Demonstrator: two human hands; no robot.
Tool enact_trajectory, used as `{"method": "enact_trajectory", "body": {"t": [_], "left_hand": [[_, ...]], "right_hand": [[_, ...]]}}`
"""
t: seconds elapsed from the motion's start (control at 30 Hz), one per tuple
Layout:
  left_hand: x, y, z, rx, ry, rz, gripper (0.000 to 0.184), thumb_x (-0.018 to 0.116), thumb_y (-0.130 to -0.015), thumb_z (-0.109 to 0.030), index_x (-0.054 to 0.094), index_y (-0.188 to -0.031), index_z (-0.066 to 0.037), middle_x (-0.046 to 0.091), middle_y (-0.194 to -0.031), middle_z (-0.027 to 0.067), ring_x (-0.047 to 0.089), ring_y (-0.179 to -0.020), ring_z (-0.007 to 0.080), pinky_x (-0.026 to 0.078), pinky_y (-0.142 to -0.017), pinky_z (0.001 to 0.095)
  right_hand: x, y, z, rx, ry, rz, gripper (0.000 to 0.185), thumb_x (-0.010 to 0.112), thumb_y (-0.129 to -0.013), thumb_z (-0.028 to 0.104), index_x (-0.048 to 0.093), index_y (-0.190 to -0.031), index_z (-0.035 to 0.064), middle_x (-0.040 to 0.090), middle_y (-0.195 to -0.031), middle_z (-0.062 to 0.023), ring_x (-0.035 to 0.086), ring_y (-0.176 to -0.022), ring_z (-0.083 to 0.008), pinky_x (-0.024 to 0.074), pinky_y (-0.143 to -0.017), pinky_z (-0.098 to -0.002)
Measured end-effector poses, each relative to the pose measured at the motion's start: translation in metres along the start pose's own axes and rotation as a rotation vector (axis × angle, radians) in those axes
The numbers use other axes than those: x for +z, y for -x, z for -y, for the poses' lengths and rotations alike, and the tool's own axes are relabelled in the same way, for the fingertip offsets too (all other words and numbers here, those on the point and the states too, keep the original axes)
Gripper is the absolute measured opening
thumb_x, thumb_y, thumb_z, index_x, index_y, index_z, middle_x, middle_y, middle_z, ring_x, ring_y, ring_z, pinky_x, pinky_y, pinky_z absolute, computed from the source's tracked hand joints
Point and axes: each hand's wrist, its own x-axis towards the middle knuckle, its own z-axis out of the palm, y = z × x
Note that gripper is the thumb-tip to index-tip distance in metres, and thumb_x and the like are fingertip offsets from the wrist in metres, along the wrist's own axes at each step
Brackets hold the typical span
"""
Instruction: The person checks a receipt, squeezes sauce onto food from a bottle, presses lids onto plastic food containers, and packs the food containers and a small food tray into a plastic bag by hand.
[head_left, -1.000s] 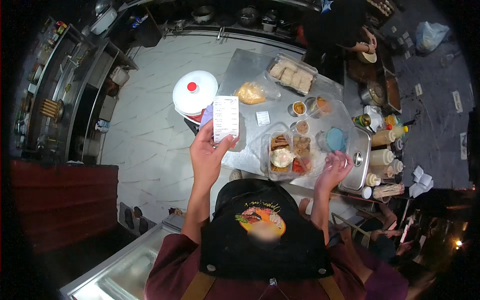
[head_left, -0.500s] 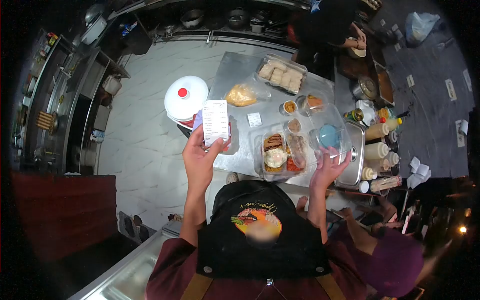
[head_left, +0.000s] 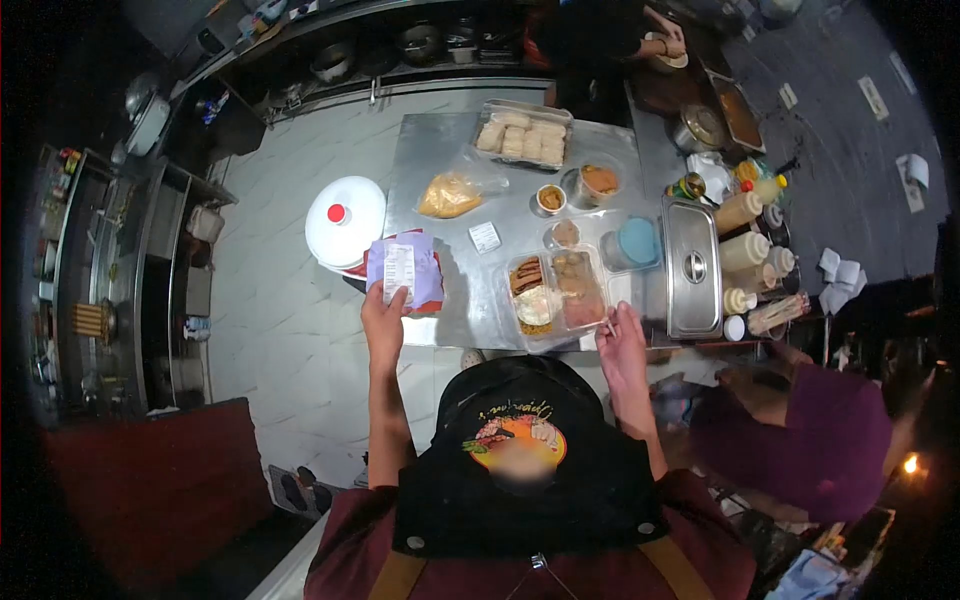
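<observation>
On the one bench [head_left: 430, 150], the main risk lies just left of the right hand [head_left: 624, 345]: the meal container [head_left: 552, 338] sits by the near edge, so a nudge from that hand could tip it off. Its clear lid [head_left: 582, 290] lies over the side nearest the hand and, pressed down askew, might crush the fried egg [head_left: 535, 307]. The right hand is curled narrow at the lid's corner; whether it grips, I cannot tell. The left hand [head_left: 384, 322] pinches a receipt [head_left: 400, 265] against purple paper [head_left: 420, 258], and a slack thumb could drop the slip. Counting down in size: one white tub [head_left: 350, 240] beyond the left hand; one steel pan [head_left: 692, 300] right of the right hand; one tray [head_left: 481, 143] well beyond both; one food bag [head_left: 448, 195] beyond the left hand; one blue-topped tub [head_left: 636, 240] and one larger cup [head_left: 600, 181] beyond the right; one meal container, one egg; two small cups [head_left: 550, 200] past the container; two receipts, the second farther out between the hands.
</observation>
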Motion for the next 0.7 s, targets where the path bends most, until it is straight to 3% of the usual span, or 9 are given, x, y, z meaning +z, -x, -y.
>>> {"method": "enact_trajectory", "body": {"t": [0.2, 0.3, 0.4, 0.5, 0.6, 0.63, 0.7], "left_hand": [[-0.018, -0.022, 0.047, -0.093, -0.002, -0.074, 0.023, 0.067, -0.099, -0.007, 0.063, -0.118, 0.005, 0.071, -0.108, 0.0119, 0.069, -0.090, 0.0155, 0.059, -0.069, 0.0293], [-0.021, -0.031, 0.059, -0.053, -0.223, -0.115, 0.024, 0.070, -0.096, -0.005, 0.063, -0.117, 0.005, 0.072, -0.106, 0.0131, 0.069, -0.091, 0.0161, 0.058, -0.071, 0.0300], [-0.024, -0.054, 0.098, 0.079, -0.145, -0.109, 0.028, 0.075, -0.092, -0.004, 0.064, -0.116, 0.005, 0.074, -0.106, 0.0149, 0.071, -0.092, 0.0179, 0.057, -0.075, 0.0313], [-0.019, -0.060, 0.111, 0.091, -0.369, -0.148, 0.033, 0.079, -0.088, -0.007, 0.064, -0.115, 0.005, 0.073, -0.106, 0.0171, 0.072, -0.094, 0.0252, 0.056, -0.082, 0.0378], [-0.002, -0.044, 0.077, 0.171, -0.737, -0.241, 0.041, 0.082, -0.084, -0.015, 0.064, -0.116, 0.004, 0.069, -0.109, 0.0197, 0.068, -0.102, 0.0333, 0.053, -0.089, 0.0433], [0.001, -0.040, 0.075, 0.204, -0.840, -0.277, 0.052, 0.083, -0.083, -0.021, 0.061, -0.123, 0.002, 0.062, -0.119, 0.0214, 0.058, -0.114, 0.0394, 0.046, -0.100, 0.0493], [0.008, -0.037, 0.073, 0.260, -0.885, -0.397, 0.057, 0.083, -0.083, -0.022, 0.058, -0.128, 0.002, 0.058, -0.125, 0.0215, 0.054, -0.119, 0.0398, 0.042, -0.103, 0.0506]], "right_hand": [[-0.037, 0.010, -0.016, 0.018, 0.063, -0.118, 0.022, 0.066, -0.103, 0.017, 0.061, -0.119, 0.0026, 0.062, -0.106, -0.0073, 0.062, -0.095, -0.0158, 0.0558, -0.085, -0.0273], [-0.033, 0.003, -0.030, 0.033, 0.137, -0.060, 0.025, 0.066, -0.103, 0.017, 0.063, -0.122, 0.0011, 0.064, -0.111, -0.0077, 0.063, -0.100, -0.0148, 0.0565, -0.088, -0.0286], [-0.019, -0.014, -0.047, 0.048, 0.205, -0.030, 0.026, 0.066, -0.102, 0.014, 0.064, -0.123, -0.0009, 0.067, -0.106, -0.0069, 0.065, -0.095, -0.0140, 0.0569, -0.085, -0.0289], [-0.021, -0.034, -0.062, 0.043, 0.258, -0.004, 0.022, 0.067, -0.101, 0.012, 0.066, -0.119, -0.0016, 0.068, -0.094, -0.0053, 0.066, -0.085, -0.0140, 0.0571, -0.082, -0.0294], [-0.027, -0.041, -0.063, 0.037, 0.302, -0.025, 0.019, 0.068, -0.100, 0.010, 0.067, -0.114, -0.0023, 0.067, -0.086, -0.0053, 0.066, -0.078, -0.0148, 0.0564, -0.077, -0.0280], [-0.027, -0.041, -0.062, 0.032, 0.297, -0.036, 0.018, 0.069, -0.099, 0.010, 0.067, -0.110, -0.0031, 0.067, -0.084, -0.0062, 0.066, -0.077, -0.0149, 0.0555, -0.072, -0.0273], [-0.027, -0.041, -0.063, 0.041, 0.295, -0.092, 0.018, 0.070, -0.099, 0.010, 0.068, -0.109, -0.0035, 0.067, -0.085, -0.0066, 0.066, -0.076, -0.0154, 0.0558, -0.071, -0.0275]]}}
